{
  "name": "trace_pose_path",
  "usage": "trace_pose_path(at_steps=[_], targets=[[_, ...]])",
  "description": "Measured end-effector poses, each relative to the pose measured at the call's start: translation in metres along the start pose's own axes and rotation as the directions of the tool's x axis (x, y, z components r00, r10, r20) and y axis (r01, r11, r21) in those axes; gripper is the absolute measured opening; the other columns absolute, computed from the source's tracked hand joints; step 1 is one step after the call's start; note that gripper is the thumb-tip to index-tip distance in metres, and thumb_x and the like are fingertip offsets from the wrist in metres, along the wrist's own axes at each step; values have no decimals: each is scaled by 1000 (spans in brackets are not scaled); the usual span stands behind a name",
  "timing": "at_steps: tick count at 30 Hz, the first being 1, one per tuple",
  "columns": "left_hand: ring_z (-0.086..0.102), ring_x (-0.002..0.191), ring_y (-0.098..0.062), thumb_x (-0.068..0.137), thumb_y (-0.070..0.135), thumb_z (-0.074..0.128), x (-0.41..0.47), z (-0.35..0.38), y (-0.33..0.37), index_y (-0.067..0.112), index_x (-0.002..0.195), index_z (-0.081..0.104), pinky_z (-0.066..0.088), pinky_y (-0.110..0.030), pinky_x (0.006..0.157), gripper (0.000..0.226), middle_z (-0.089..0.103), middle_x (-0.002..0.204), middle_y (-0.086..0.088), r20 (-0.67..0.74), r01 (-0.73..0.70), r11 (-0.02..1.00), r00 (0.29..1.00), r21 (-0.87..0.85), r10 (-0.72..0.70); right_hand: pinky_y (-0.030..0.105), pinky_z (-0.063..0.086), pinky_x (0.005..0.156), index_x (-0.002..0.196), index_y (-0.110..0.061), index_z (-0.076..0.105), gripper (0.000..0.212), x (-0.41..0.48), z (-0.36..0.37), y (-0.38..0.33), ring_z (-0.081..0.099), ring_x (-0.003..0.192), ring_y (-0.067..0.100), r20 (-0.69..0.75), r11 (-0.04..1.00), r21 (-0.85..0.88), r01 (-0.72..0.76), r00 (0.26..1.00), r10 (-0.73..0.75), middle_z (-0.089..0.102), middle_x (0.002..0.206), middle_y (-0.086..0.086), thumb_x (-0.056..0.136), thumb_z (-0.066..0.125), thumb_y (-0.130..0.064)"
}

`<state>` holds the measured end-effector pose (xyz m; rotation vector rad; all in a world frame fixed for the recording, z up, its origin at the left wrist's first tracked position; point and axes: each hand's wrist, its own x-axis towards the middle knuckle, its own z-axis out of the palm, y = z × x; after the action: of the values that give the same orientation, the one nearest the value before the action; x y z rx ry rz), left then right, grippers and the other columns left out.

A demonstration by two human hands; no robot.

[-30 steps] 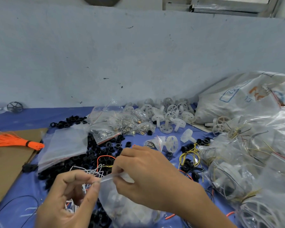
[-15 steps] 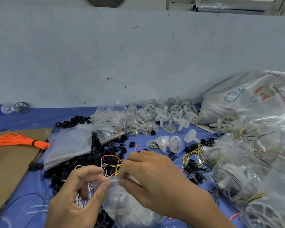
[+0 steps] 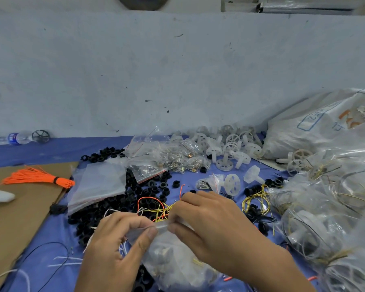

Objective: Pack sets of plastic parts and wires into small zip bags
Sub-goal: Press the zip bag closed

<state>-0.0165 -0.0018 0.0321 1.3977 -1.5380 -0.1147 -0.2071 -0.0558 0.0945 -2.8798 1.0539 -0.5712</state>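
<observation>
Sits a touch further right in the frame than a second ago, hands and bag together, and now uncovers a yellow-and-orange wire tangle [image 3: 162, 209] just behind the knuckles. Pinches the top strip of the small zip bag [image 3: 173, 260] with the left hand [image 3: 114, 249], thumb and forefinger curled onto it, and with the right hand [image 3: 211, 224], fingertips clamped on the same strip just beside. Probably presses the seal shut along its length, hence two grips so close together. Holds the bag low at bottom center, bulging below the pinch so the white parts inside settle away from the zip. Has supplies within easy reach: black rings [image 3: 135, 197] strewn just beyond the hands, empty zip bags [image 3: 99, 182] stacked left of center, white spoked wheels [image 3: 232, 146] heaped in the middle against the wall, filled packs [image 3: 325, 218] piled at the right edge. Leaves the orange wire bundle [image 3: 38, 178] on cardboard [image 3: 19, 228] at far left, well apart.
</observation>
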Motion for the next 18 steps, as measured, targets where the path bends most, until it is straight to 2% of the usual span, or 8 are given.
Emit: trace_pose_path(at_steps=[2,7,11,18], targets=[[55,88,0,76,46,68,0,-2,-3,44,89,66,39,-15,73,13,65,95,19,5,13,1000,1000,-21,-13,27,38,79,99,-31,57,23,-3,-2,5,51,89,13,-14,999,23,-22,1000,22,56,97,-13,99,40,-47],[54,87,-1,77,61,57,-1,-5,-8,44,89,65,38,-10,69,23,64,95,19,-16,12,1000,1000,0,-12,27,42,76,94,-32,60,19,-14,-8,17,54,86,11,-29,998,36,-56,998,57,58,92,-15,96,47,-45],[52,85,-1,79,60,56,-2,-8,-12,46,91,64,38,-9,69,21,63,96,20,-37,12,1000,999,12,-11,23,42,77,96,-34,60,19,-25,-13,31,52,87,4,-32,994,47,-102,994,104,57,93,-18,96,46,-47],[53,86,-3,79,60,55,-3,-11,-14,45,89,64,38,-10,69,20,65,96,17,-54,3,1000,999,13,-3,18,41,70,92,-36,59,17,-51,-18,51,53,85,2,-100,981,73,-178,978,184,56,88,-22,95,50,-49]])
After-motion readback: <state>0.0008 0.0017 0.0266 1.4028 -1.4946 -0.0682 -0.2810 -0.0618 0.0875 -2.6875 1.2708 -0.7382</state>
